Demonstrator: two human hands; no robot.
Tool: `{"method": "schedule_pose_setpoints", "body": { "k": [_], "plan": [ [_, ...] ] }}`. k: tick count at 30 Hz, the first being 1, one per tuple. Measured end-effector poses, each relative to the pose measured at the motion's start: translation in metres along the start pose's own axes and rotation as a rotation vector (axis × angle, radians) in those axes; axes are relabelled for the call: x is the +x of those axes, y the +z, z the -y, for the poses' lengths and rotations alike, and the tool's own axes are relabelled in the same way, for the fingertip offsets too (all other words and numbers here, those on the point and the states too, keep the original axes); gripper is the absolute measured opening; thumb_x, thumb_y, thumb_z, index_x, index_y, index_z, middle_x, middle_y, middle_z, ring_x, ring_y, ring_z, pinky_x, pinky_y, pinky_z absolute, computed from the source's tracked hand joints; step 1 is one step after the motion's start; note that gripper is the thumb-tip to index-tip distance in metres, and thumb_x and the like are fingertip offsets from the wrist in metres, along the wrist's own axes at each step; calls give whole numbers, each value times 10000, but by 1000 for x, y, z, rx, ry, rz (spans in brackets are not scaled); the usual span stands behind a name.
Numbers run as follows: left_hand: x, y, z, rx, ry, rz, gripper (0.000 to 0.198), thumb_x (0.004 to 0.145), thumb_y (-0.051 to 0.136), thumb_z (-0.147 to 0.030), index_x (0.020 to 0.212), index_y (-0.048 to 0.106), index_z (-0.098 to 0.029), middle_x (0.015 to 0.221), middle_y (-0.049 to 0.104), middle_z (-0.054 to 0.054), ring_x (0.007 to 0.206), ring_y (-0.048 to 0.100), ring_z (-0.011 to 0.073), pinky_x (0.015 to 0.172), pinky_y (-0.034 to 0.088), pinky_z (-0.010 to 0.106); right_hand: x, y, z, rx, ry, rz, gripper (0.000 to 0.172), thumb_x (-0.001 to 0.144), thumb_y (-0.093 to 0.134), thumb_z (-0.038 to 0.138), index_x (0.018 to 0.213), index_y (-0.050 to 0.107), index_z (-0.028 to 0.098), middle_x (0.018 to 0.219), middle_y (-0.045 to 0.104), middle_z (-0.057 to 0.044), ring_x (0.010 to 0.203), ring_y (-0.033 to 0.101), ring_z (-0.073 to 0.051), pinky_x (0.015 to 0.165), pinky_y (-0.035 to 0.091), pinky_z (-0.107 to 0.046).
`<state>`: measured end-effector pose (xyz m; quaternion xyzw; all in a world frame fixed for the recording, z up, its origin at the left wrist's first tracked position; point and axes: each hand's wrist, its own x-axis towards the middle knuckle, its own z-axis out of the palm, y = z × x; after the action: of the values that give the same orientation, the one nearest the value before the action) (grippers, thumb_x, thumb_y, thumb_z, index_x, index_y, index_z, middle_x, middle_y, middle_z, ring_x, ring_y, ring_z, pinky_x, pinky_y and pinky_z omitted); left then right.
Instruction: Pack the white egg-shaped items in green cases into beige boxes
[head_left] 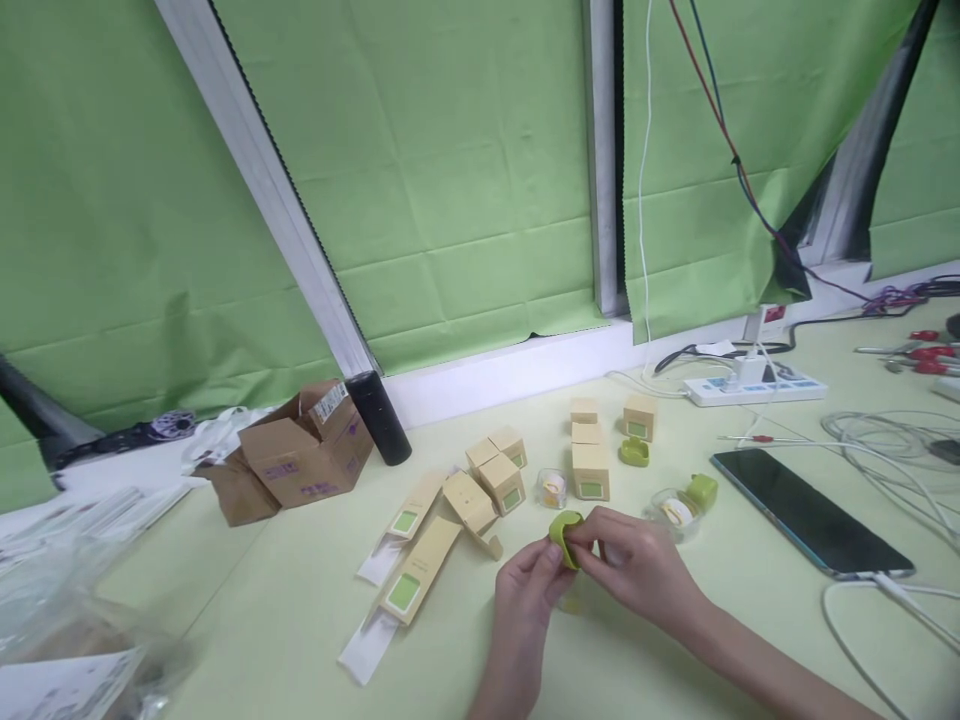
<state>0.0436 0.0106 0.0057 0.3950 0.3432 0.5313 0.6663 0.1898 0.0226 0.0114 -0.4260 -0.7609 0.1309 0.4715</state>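
left hand (527, 590): fingers gripped olive-green band (559, 527) | right hand (639, 560): fingers pinched same band | all sat left of smartphone (810, 512), kraft boxes (590, 468) too

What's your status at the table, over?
Left hand holding green piece. Right hand touching it. Clear container just beyond right hand. Black phone lies farther right.

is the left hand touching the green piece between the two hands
Touching: in the head view, the left hand has its thumb against the green piece, no gap showing.
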Motion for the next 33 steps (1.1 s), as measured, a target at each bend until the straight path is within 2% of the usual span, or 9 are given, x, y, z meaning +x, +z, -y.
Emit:
{"method": "schedule_pose_setpoints", "body": {
  "k": [5,11,14,17,20,26,28,30,33],
  "plan": [
    [0,-5,2,90,11,-13,226,697,709,-294,867,702,-145,851,698,71,837,614,173,817,455,278,-1,-2,6,-58,86,10,162,790,520,190,654,606,212,607,643,2,532,567,-129,504,394,-229],
    [2,-9,1,123,31,23,218,681,722,-269,855,675,-147,861,698,72,785,624,180,779,446,289,3,-3,7,148,196,91,178,792,517,264,684,652,220,656,675,-16,601,593,-162,560,443,-259],
    [1,-8,1,127,34,21,207,675,728,-258,841,673,-147,841,702,69,803,626,183,771,443,278,3,-4,6,131,210,139,228,812,493,287,671,661,222,648,667,-16,600,585,-169,549,430,-265],
    [-1,-7,-1,101,23,15,202,697,709,-276,846,679,-143,878,700,80,843,624,189,799,445,284,2,-4,5,111,196,112,225,823,488,294,709,670,227,692,676,-21,622,595,-174,576,435,-276],
    [-1,-8,-4,47,-10,35,229,732,672,-311,875,683,-134,899,697,90,852,629,191,844,451,315,2,-4,3,196,264,86,169,797,533,292,743,683,235,758,703,-19,701,625,-190,637,465,-282],
    [10,-16,-2,189,4,10,218,603,767,-295,674,645,-130,626,656,36,591,598,146,618,479,269,6,-6,-1,340,319,226,185,779,558,303,697,701,216,717,666,-28,657,590,-173,574,475,-264],
    [11,-16,-2,203,30,14,226,571,778,-288,640,627,-135,589,620,19,547,554,124,543,449,234,5,-9,1,389,310,269,237,814,520,359,761,701,215,817,629,-46,626,573,-154,525,475,-253],
    [9,-13,-4,197,38,18,226,558,774,-285,607,603,-145,565,582,2,520,514,112,493,420,218,4,-13,5,395,293,256,252,807,534,382,971,660,238,1003,575,-59,598,562,-126,550,495,-267],
    [5,-10,-8,185,29,61,190,585,738,-270,614,590,-154,577,553,-7,529,488,109,506,405,220,1,-16,9,303,172,299,572,677,684,322,1215,492,309,1203,498,-57,643,579,-126,643,506,-290]
  ]
}}
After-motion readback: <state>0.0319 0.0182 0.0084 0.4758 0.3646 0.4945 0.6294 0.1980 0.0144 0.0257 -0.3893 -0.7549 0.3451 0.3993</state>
